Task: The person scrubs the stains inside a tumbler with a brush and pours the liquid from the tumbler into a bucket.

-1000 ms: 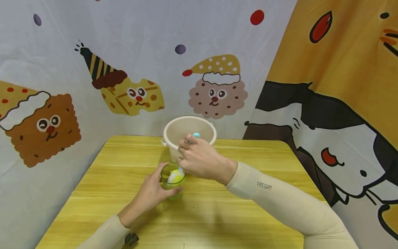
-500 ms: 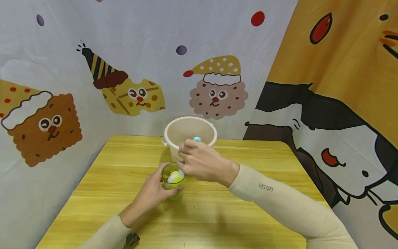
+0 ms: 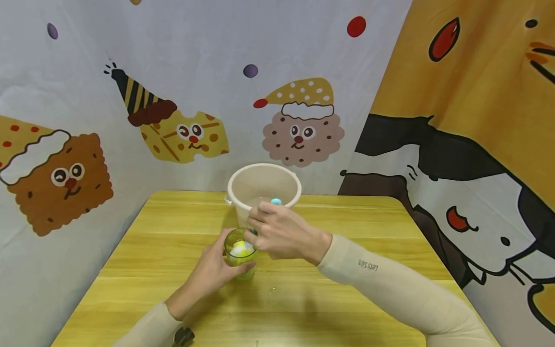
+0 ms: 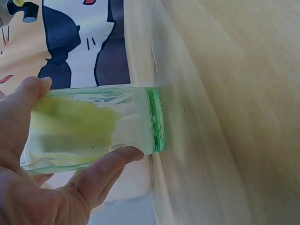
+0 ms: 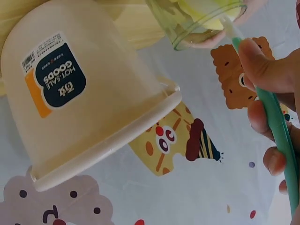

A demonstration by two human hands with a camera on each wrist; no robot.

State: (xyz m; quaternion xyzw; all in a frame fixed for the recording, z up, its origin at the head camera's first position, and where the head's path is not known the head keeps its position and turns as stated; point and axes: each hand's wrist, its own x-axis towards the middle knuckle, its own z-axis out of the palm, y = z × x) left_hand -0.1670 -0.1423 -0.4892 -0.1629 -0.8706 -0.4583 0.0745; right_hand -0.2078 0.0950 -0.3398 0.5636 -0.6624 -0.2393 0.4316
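My left hand (image 3: 212,267) grips a clear green drinking glass (image 4: 133,117) from the side, its base close to the table. Inside the glass sits the yellow-and-white sponge head (image 3: 240,249) of a cup brush. Above the rim, my right hand (image 3: 286,233) holds the brush by its teal handle (image 5: 273,117), fingers wrapped around it and thumb along it. The handle's rounded light-blue end (image 3: 276,201) sticks out past the knuckles. In the right wrist view the brush's white neck enters the glass mouth.
Just behind the glass stands a cream bucket (image 5: 108,112) with a label on its side. Small wet spots (image 3: 272,291) mark the wooden table (image 3: 347,299). A dark object (image 3: 184,336) lies by the left forearm. A printed cloth (image 3: 195,48) hangs behind the table.
My right hand and the brush handle have shifted slightly down in the head view, toward me. The left hand keeps the glass in nearly the same place.
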